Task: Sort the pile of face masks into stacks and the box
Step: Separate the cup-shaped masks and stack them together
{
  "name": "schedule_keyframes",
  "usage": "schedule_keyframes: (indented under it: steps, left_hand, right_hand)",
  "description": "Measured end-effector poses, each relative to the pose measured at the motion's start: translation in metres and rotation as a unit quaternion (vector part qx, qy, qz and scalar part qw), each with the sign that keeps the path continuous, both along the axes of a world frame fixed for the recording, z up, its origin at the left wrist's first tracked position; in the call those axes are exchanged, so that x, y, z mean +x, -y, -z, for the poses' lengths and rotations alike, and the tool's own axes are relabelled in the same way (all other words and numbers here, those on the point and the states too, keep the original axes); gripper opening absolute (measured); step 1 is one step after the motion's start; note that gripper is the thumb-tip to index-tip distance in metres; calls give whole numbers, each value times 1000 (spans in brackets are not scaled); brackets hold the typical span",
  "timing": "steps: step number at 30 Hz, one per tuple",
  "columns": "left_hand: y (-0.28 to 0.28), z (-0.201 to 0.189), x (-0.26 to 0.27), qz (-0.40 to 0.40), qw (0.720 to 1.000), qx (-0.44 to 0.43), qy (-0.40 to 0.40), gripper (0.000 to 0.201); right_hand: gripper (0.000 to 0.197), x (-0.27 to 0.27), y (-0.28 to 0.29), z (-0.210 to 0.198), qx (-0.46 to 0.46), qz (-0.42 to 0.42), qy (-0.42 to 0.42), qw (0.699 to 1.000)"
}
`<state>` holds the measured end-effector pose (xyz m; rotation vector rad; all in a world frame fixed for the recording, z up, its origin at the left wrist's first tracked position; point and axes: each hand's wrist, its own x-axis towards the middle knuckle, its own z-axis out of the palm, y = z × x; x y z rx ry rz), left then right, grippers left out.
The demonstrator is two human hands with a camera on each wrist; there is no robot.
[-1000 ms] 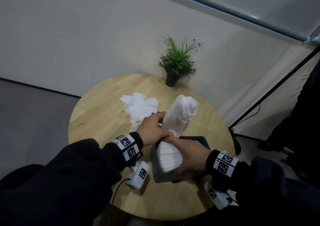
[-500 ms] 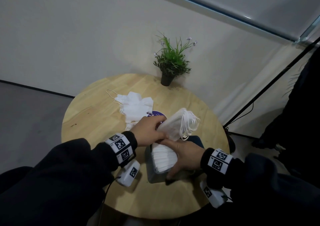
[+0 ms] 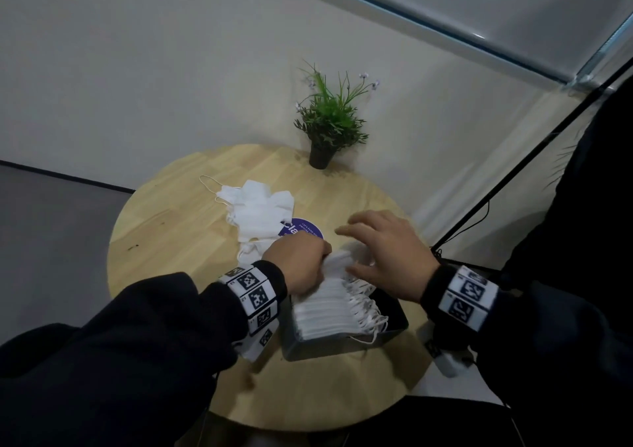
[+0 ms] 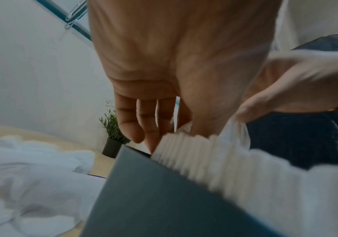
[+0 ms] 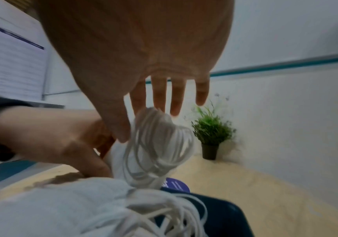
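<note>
The left hand (image 3: 301,268) grips the far end of the mask stack (image 3: 337,309) in the grey box (image 3: 329,347); the right hand (image 3: 383,251) hovers above with spread fingers, holding nothing. I think the ear loops hanging over the box edge may catch and pull masks out. More masks (image 3: 260,210) lie on the table (image 3: 171,227).

Head looks down; wrists close, sharing box (image 3: 342,345).

**Box of masks at the near edge, loose pile behind it**

On the counter (image 3: 178,227), a box (image 3: 342,345) sits near the front edge, with a row of masks (image 3: 329,309) standing inside its left part. Behind the box and to its left lies a loose pile (image 3: 260,210), partly covering a sticker (image 3: 303,229). A plant (image 3: 329,121) stands at the counter's far edge. Left hand (image 3: 298,268) touches the row's far end; right hand (image 3: 387,254) is over the box's far right.
</note>
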<state>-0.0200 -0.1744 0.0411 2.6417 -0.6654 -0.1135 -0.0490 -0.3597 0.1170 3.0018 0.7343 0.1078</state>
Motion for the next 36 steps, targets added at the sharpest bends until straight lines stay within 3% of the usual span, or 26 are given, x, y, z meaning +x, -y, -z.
schedule_keyframes:
  steps: [4,6,9,16,19,23,26,28,30,33,36]
  left_hand:
    - [-2,3,1,10,1000,-26,8,38]
    - [-4,4,1,18,998,-60,15,33]
    - [-3,10,0,50,998,-24,-15,26]
    - [-4,14,-5,71,995,22,-65,36]
    - [-4,15,-7,76,995,23,-68,34]
    - [-5,11,-7,87,994,18,-57,32]
    - [-14,3,-4,78,996,22,-46,32]
    - [-23,-1,-2,66,994,70,-52,30]
    - [-30,-2,1,71,989,111,-67,25]
    - [-36,-8,10,83,982,90,-141,30]
    - [-37,-13,16,72,978,39,-191,21]
  right_hand:
    - [29,28,3,6,-67,77,-104,989]
    - [22,35,10,11,-65,115,-145,980]
    - [18,42,21,28,-59,149,-170,972]
    - [19,35,34,79,-125,93,-33,987]
    - [15,31,37,90,-70,108,17,992]
    - [12,37,41,86,-25,195,-121,973]
    - [13,34,54,86,138,235,-144,951]
    - [20,21,60,86,290,279,-70,913]
    - [20,3,56,82,424,322,-32,846]
    - [11,-13,40,85,543,336,-155,754]
    - [28,-17,24,85,531,352,-291,713]
